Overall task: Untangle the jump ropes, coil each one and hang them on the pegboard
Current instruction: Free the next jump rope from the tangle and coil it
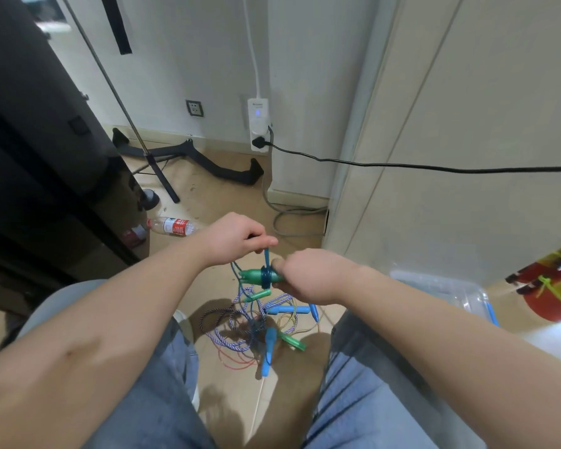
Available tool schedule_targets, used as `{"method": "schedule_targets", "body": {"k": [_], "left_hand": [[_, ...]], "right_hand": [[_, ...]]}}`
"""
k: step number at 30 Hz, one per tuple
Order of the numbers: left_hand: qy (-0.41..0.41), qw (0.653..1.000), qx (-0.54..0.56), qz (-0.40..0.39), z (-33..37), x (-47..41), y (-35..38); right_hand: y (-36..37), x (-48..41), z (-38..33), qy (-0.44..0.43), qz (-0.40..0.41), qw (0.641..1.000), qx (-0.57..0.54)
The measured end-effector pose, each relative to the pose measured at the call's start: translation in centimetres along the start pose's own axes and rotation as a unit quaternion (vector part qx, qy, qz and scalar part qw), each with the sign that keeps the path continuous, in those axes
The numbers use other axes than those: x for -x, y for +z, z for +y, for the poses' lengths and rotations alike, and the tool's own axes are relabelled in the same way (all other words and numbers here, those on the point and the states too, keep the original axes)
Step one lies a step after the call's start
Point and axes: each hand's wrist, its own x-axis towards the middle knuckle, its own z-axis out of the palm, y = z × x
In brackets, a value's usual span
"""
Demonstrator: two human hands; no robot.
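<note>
Two hands [237, 238] [305, 277]: one handle [256, 275], one rope [266, 254]

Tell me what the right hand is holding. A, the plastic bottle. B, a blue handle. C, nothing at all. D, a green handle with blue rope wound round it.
D: the right hand grips the green handle, which has the blue rope looped round it, while the left hand pinches that rope just above.

Home room, wall socket [194, 108], tiled floor [230, 196]
</note>
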Motion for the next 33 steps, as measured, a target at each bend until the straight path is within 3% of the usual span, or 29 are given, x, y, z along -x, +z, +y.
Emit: {"method": "schedule_targets", "body": {"k": [4, 8, 12, 16, 19, 21, 25, 30, 33], "left_hand": [[-0.064, 0.988, 0.14, 0.016, -0.3, -0.1, 0.2], [-0.107, 0.965, 0.237, 0.022, 1.6, -0.1, 1.2], [-0.101, 0.973, 0.2, -0.051, 2.2, 0.7, 1.6], [-0.017, 0.998, 0.051, -0.036, 2.7, 1.0, 0.4], [0.06, 0.998, -0.004, 0.001, 2.7, 0.8, -0.3], [0.098, 0.993, -0.046, 0.04, 2.2, 0.4, -0.5], [0.086, 0.99, -0.105, 0.036, 0.7, 0.0, -0.9], [-0.034, 0.999, 0.003, 0.032, -0.9, -0.2, 0.1], [-0.094, 0.995, 0.038, 0.001, -0.4, -0.2, 0.6]], "right_hand": [[-0.3, 0.6, 1.1, -0.004, 0.139, 0.958, -0.251], [-1.4, 0.1, 1.7, 0.097, 0.24, 0.903, -0.343], [-1.4, -1.2, 3.6, 0.241, 0.238, 0.908, -0.246], [-0.7, -0.6, 4.1, 0.29, 0.103, 0.948, -0.08], [0.0, -0.1, 2.6, 0.255, 0.031, 0.966, -0.014], [0.5, -0.2, 1.6, 0.185, -0.001, 0.983, 0.016], [1.1, 0.2, 0.3, 0.015, -0.029, 0.999, 0.023], [-0.9, 0.8, 0.9, -0.006, 0.071, 0.98, -0.188], [-2.8, 1.0, 2.2, 0.047, 0.166, 0.963, -0.208]]}}
